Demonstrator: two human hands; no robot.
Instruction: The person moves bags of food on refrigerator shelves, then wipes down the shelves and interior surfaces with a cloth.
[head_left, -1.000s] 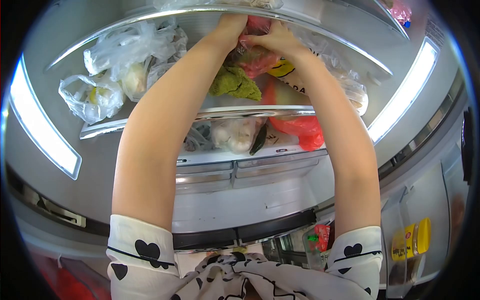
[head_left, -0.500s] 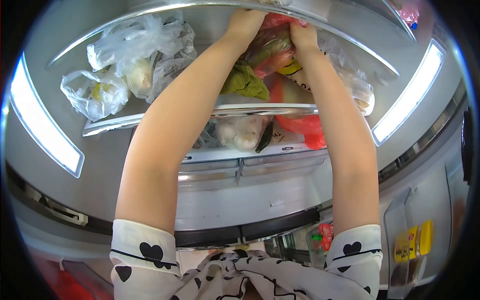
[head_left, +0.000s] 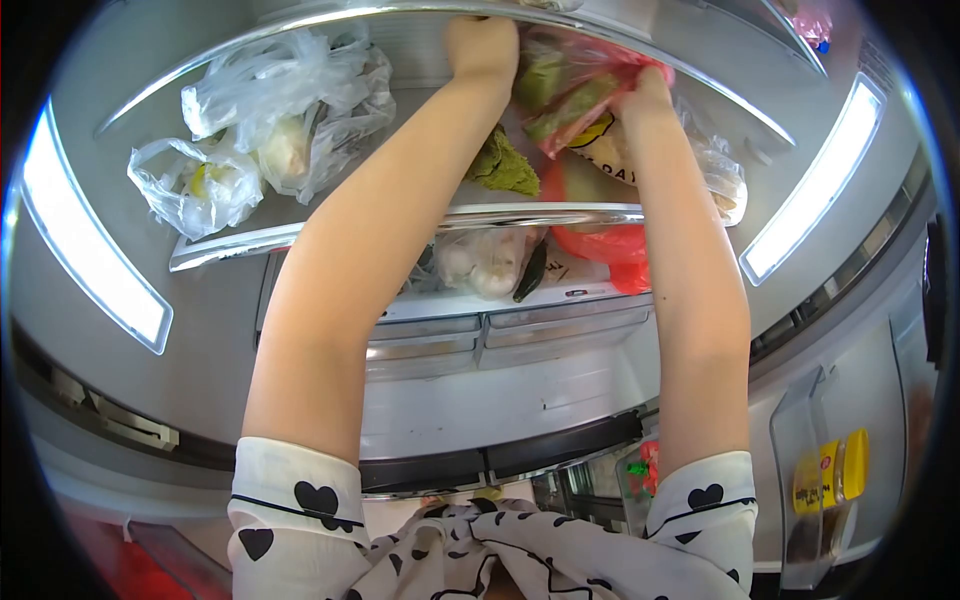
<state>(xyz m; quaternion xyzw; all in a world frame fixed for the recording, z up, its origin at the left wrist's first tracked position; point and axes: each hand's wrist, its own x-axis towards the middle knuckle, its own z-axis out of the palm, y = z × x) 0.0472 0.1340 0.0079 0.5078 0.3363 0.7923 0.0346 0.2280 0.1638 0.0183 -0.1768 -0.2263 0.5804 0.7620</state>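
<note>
Inside a fridge, my right hand (head_left: 643,92) is closed on the edge of a thin red plastic bag (head_left: 572,95) with green contents showing through. My left hand (head_left: 483,48) is at the bag's left side, under the upper shelf's edge; its fingers are largely hidden, so its grip cannot be made out. A crumpled green cloth-like item (head_left: 504,166) lies on the shelf below my left wrist. Just under the red bag is a printed bag with yellow and black markings (head_left: 606,152), partly covered by my right forearm.
White plastic bags (head_left: 285,95) with food sit on the shelf's left. A shelf edge (head_left: 545,214) crosses below my hands. Lower down are a bag of white bulbs (head_left: 484,262), a dark green vegetable (head_left: 532,272) and a red bag (head_left: 612,248). A yellow-lidded jar (head_left: 830,472) stands in the door.
My right hand has moved right and slightly down, spreading the red bag's edge outward. My left hand has shifted slightly to the right from its earliest position. More of the green contents now shows.
</note>
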